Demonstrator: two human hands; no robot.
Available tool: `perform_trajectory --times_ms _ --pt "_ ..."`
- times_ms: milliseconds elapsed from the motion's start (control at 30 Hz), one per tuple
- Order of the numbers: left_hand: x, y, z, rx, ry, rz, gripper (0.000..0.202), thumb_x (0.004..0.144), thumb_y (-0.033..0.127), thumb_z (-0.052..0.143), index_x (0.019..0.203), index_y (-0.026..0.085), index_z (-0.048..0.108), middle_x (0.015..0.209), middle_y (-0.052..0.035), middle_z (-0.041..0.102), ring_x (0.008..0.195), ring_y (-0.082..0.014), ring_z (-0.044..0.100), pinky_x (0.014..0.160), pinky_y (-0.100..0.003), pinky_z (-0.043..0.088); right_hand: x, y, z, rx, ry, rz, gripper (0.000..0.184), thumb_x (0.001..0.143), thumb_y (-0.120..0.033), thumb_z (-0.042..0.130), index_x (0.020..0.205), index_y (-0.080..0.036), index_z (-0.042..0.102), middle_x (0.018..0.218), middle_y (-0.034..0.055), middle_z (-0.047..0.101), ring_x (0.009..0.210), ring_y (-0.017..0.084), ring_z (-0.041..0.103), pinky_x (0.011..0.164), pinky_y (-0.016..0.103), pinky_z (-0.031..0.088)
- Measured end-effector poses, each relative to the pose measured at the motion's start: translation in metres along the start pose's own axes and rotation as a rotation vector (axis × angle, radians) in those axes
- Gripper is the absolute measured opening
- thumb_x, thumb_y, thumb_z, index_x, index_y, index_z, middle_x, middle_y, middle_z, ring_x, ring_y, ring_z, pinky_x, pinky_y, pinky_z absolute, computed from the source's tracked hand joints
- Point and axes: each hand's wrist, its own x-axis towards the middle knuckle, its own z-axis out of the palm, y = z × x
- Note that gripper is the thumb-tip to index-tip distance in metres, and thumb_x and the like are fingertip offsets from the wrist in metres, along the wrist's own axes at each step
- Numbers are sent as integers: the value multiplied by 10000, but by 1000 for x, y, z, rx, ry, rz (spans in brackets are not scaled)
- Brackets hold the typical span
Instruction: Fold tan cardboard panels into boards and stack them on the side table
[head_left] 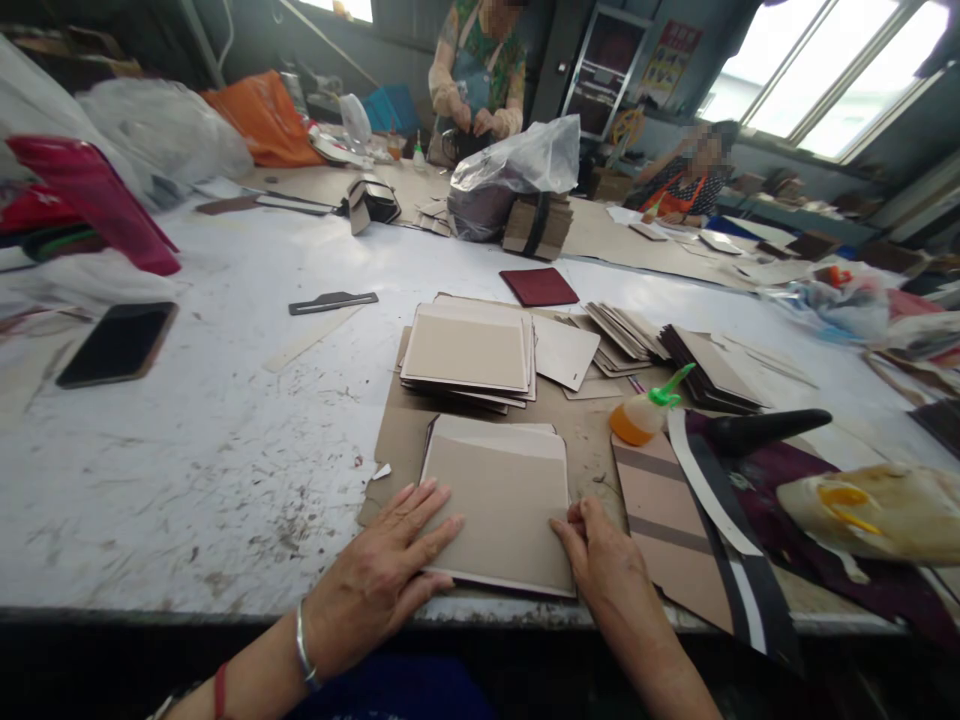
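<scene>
In the head view a flat beige panel (506,500) with thin dark edges lies near the table's front edge, apparently on one or more similar pieces. My left hand (386,555) rests on its left side, fingers spread over the surface. At the right edge, the thumb and bent fingers of my right hand (600,550) close on the panel's rim. Just beyond sits a stack of similar beige panels (469,345). A brown board (397,440) shows underneath. To the right stands a small glue bottle (637,415) with a green nozzle and orange liquid.
A phone (118,343) and a flat grey metal tool (333,302) lie to the left. Right are striped brown pieces (667,520), a black horn-shaped object (772,430) and a yellowish container (877,510). A dark red piece (538,286) lies farther back. Two people work beyond.
</scene>
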Motion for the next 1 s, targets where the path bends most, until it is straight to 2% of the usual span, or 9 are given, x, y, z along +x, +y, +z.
perform_trajectory --times_ms 167,300,567,700,1000 --pt "2 1 -4 -49 -62 -44 433 845 314 478 1251 173 422 1339 -139 356 1270 -260 251 972 -468 369 1 9 6 5 18 8 134 793 -348 382 725 -234 362 656 13 588 587 206 586 533 292 384" --pt "2 0 -4 -101 -92 -72 442 834 324 496 1245 174 430 1344 -136 349 1278 -257 231 990 -468 347 6 14 5 70 -59 12 173 749 -402 407 718 -234 385 652 28 600 604 211 597 528 288 403" --pt "1 2 -2 -182 -69 -91 405 859 294 455 1244 172 428 1358 -118 330 1283 -238 227 1011 -473 316 3 -6 -10 77 -59 36 127 727 -346 395 709 -224 365 680 58 583 614 213 573 582 304 410" --pt "1 2 -2 -189 -68 -94 389 862 279 451 1234 169 442 1352 -119 340 1279 -239 237 1011 -466 321 1 -7 -12 93 -75 54 123 745 -337 391 725 -219 365 721 62 582 648 211 573 609 309 410" --pt "2 1 -2 -192 -84 -107 396 863 288 450 1242 174 437 1366 -106 318 1279 -243 237 1024 -467 302 1 -7 -12 76 -43 57 109 747 -312 433 723 -218 383 674 34 577 620 193 567 581 280 394"
